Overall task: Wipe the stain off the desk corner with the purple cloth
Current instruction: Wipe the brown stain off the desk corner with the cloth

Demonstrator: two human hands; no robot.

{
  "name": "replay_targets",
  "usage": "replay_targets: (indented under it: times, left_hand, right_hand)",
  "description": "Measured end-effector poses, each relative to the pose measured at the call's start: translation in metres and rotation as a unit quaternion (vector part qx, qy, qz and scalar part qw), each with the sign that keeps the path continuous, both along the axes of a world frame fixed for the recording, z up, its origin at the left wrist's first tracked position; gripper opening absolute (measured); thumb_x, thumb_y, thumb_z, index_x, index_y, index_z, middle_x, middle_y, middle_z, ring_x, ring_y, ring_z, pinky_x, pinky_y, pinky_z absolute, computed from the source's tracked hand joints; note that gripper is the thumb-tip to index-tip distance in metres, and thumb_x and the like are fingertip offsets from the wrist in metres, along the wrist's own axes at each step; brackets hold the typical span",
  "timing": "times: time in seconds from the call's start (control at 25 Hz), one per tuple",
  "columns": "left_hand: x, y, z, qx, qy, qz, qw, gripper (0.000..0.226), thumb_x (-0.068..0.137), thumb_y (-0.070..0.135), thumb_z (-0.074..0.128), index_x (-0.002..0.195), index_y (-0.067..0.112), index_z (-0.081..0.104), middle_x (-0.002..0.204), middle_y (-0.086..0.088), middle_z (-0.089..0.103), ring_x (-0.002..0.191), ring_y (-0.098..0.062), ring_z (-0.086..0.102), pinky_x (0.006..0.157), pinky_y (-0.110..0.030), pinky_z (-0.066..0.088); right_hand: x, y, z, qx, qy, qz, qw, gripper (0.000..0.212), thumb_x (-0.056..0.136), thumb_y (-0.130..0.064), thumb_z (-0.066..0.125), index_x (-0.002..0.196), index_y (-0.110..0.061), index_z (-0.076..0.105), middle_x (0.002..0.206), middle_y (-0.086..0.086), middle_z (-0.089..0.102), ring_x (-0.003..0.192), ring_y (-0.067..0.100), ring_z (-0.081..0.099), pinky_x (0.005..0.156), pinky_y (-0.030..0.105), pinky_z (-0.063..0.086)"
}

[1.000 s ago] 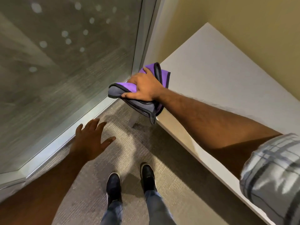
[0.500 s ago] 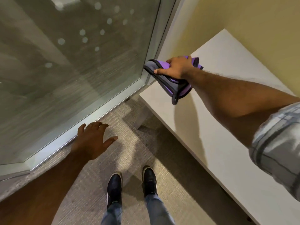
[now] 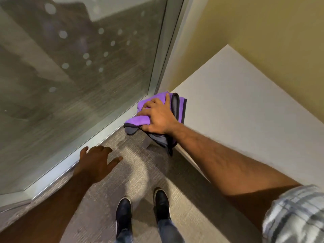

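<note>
A purple cloth [image 3: 140, 118] with a grey underside and black trim lies bunched over the near left corner of the white desk [image 3: 236, 111]. My right hand [image 3: 158, 116] presses flat on top of it, fingers spread and curled into the fabric. Part of the cloth hangs over the desk's front edge. The cloth and hand hide the corner, so no stain shows. My left hand [image 3: 98, 162] hovers open above the carpet, lower left of the desk, fingers apart and holding nothing.
A frosted glass wall [image 3: 73, 76] with a metal bottom rail [image 3: 98, 135] runs along the left. A yellow wall [image 3: 263, 32] backs the desk. Grey carpet [image 3: 192, 199] covers the floor, with my two dark shoes [image 3: 142, 211] on it. A desk leg [image 3: 147, 142] stands under the corner.
My right hand has swept the cloth from the desk's back edge by the glass frame toward the front corner. The left hand has kept its place.
</note>
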State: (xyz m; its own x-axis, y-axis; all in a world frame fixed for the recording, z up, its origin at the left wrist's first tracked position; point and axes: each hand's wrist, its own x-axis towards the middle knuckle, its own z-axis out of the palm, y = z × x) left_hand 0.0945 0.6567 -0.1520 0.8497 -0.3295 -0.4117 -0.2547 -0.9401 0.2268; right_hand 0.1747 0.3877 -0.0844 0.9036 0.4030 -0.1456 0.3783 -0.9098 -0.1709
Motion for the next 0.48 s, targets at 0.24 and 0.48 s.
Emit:
replay_targets:
  times: [0.24, 0.48]
  left_hand:
    - [0.0, 0.0, 0.0, 0.001, 0.008, -0.021, 1.0, 0.081, 0.083, 0.08, 0.015, 0.121, 0.024, 0.06, 0.122, 0.0, 0.068, 0.113, -0.019, 0.062, 0.104, -0.046, 0.034]
    - [-0.004, -0.006, -0.003, -0.015, 0.007, -0.033, 0.999, 0.086, 0.079, 0.082, 0.016, 0.128, 0.022, 0.054, 0.122, -0.004, 0.068, 0.106, -0.023, 0.066, 0.094, -0.043, 0.044]
  right_hand:
    - [-0.034, -0.004, -0.005, 0.046, -0.024, 0.022, 0.998, 0.037, 0.068, -0.028, 0.067, 0.104, -0.031, 0.075, 0.142, 0.006, 0.048, 0.138, 0.032, 0.032, 0.102, 0.081, 0.007]
    - [-0.091, -0.035, -0.002, 0.036, -0.038, 0.021, 0.998, 0.036, 0.068, -0.027, 0.065, 0.103, -0.025, 0.075, 0.141, 0.01, 0.049, 0.142, 0.032, 0.031, 0.105, 0.08, 0.008]
